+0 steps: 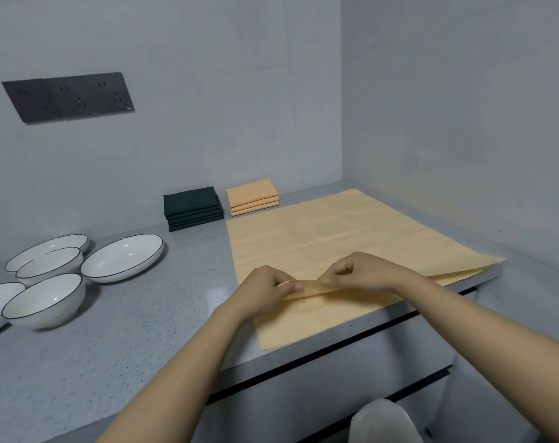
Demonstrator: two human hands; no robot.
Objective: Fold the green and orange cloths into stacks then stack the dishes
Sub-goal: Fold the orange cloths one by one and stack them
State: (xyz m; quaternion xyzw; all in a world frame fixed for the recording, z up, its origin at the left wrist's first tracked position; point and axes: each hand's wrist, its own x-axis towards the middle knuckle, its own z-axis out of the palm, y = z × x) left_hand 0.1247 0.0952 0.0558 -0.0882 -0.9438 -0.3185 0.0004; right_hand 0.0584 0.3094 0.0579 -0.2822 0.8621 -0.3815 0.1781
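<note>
Head view: both the left hand [265, 290] and right hand [356, 273] pinch the limp, light orange cloth [335, 238] at its 6 o'clock edge, the likeliest grip.

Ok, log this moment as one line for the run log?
step: folding orange cloth | left hand: pinches near edge | right hand: pinches near edge | green stack, orange stack: folded | dishes: unstacked

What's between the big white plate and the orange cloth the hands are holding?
Nothing: in the head view, only bare grey counter lies between the plate and the cloth.
</note>
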